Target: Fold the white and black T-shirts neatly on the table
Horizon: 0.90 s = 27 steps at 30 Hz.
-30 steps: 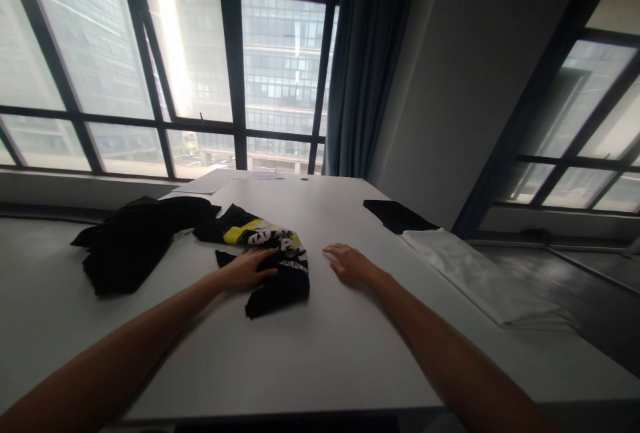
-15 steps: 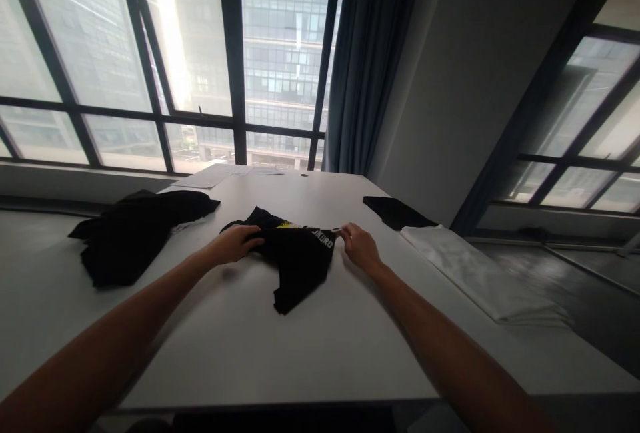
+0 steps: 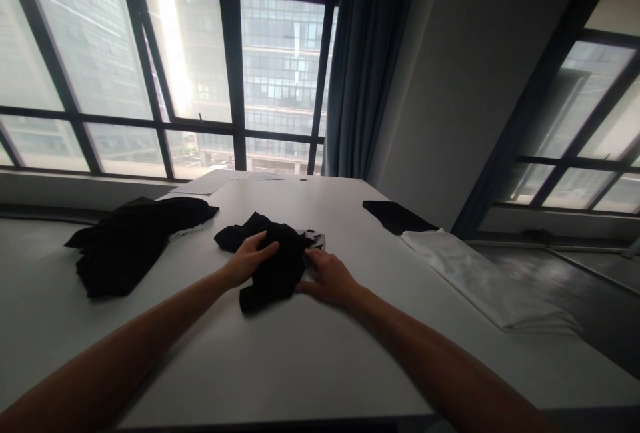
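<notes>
A small black printed garment point(image 3: 273, 263) lies bunched in the middle of the white table point(image 3: 310, 346). My left hand point(image 3: 247, 260) rests on its left side with fingers laid over the cloth. My right hand point(image 3: 327, 278) presses against its right edge, fingers on the fabric beside a bit of white print. Whether either hand pinches the cloth is hard to tell; both are flat on it.
A heap of black clothes point(image 3: 127, 240) sits at the table's left. A folded black piece point(image 3: 397, 215) and a folded white cloth point(image 3: 480, 280) lie along the right edge. Papers point(image 3: 210, 182) lie at the far end by the windows.
Both hands held the garment stretched out by its top edge; now they have come closer together and lowered it, so it lies bunched on the table with the yellow print hidden.
</notes>
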Available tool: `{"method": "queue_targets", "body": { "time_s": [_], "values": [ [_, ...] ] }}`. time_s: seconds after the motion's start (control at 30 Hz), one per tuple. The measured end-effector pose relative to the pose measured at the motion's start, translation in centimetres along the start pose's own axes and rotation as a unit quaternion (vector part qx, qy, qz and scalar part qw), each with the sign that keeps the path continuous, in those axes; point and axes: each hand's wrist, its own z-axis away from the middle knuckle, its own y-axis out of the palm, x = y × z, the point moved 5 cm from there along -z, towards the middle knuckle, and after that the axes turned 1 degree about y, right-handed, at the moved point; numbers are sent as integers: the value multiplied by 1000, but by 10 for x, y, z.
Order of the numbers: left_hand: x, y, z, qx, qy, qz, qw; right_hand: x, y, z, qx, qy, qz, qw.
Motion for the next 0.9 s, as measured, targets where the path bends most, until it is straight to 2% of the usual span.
{"method": "queue_targets", "body": {
  "time_s": [0.07, 0.13, 0.23, 0.33, 0.4, 0.5, 0.6, 0.67, 0.73, 0.83, 0.9],
  "values": [
    [-1, 15, 4, 106, 44, -37, 993, -2, 0, -1, -7, -2, -10, 1000],
    [5, 17, 5, 146, 71, -137, 977, -3, -1, -2, -14, -9, -56, 998],
    [17, 7, 1, 128, 102, -277, 947, 0, 0, -1, 7, -31, -208, 978],
    [13, 7, 1, 109, 173, -332, 921, 2, 9, -1, 53, -33, -368, 928],
    [4, 15, 4, 115, 222, -350, 903, -2, 12, -3, 45, -4, -418, 907],
    [-6, 21, 6, 127, 273, -369, 880, -11, 5, -6, -12, 40, -420, 907],
    [0, 3, -2, 73, 258, -430, 862, -15, -16, -7, -34, 59, -420, 905],
    [13, -16, -10, 46, 210, -494, 842, -18, -33, -5, -17, 73, -441, 894],
    [27, -31, -15, 46, 165, -535, 827, -27, -52, -2, -33, 92, -450, 888],
    [36, -42, -18, 45, 152, -532, 832, -57, -80, 6, -140, 145, -396, 896],
    [36, -46, -19, 17, 153, -517, 842, -81, -94, 11, -210, 189, -338, 898]
  ]
}}
